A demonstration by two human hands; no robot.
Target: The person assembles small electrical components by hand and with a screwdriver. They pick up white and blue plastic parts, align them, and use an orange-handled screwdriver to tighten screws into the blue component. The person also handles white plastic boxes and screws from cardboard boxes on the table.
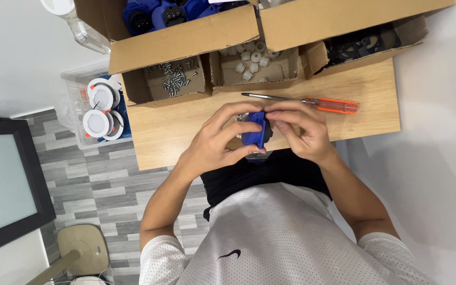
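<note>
Both of my hands hold one small blue plastic part point(254, 131) with a dark piece on its right side, just above the near edge of the wooden table point(170, 126). My left hand point(218, 141) wraps its left side, fingers curled over the top and thumb beneath. From the right, my right hand point(301, 129) pinches the same part with its fingertips. An orange-handled screwdriver point(312, 102) lies on the table just beyond my fingers, untouched.
Open cardboard boxes line the table's far side: one with screws point(174, 79), one with white plastic caps point(250, 60), one with black parts point(362, 43), one with blue parts point(159, 13). A clear bin of round white fittings point(98, 108) stands at the left, beside a dark-framed panel point(1, 179).
</note>
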